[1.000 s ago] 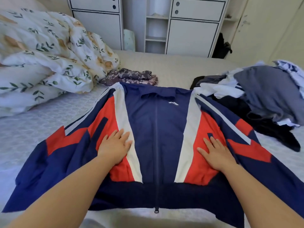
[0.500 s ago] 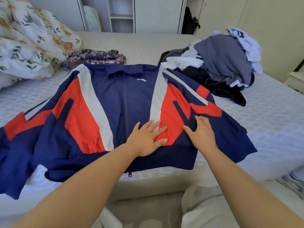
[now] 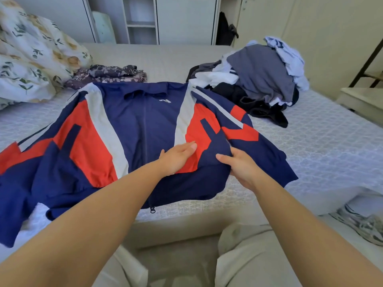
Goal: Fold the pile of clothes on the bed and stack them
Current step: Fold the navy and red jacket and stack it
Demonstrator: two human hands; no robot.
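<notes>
While it lies front-up across the near part of the bed, zip closed, the jacket reads as follows.

Jacket: navy jacket (image 3: 145,129) with red and pale grey panels, spread flat with its collar toward the far side and its hem at the near edge of the bed (image 3: 323,141); the sleeve on the left runs out toward the left border of the view, the one on the right lies angled toward the near right.

Right hand: right hand (image 3: 241,169) grips the jacket's right side near the hem, thumb on top of the navy cloth and fingers tucked under the lifted edge, which is bunched up off the bed.

Left hand: left hand (image 3: 177,157) rests flat on the red panel just beside the right hand, fingers straight and together, holding nothing.

Pile: unfolded clothes pile (image 3: 263,73), grey, white, pale blue and black pieces, sits on the bed beyond the jacket's right shoulder, its black pieces near the sleeve.

Patterned garment: dark patterned garment (image 3: 107,74) lies past the collar on the left.

Duvet: floral duvet (image 3: 31,59) is heaped at the far left.

Wardrobe: white wardrobe (image 3: 176,19) stands behind the bed.

Shoe: grey shoe (image 3: 360,226) is on the floor at the lower right.
</notes>
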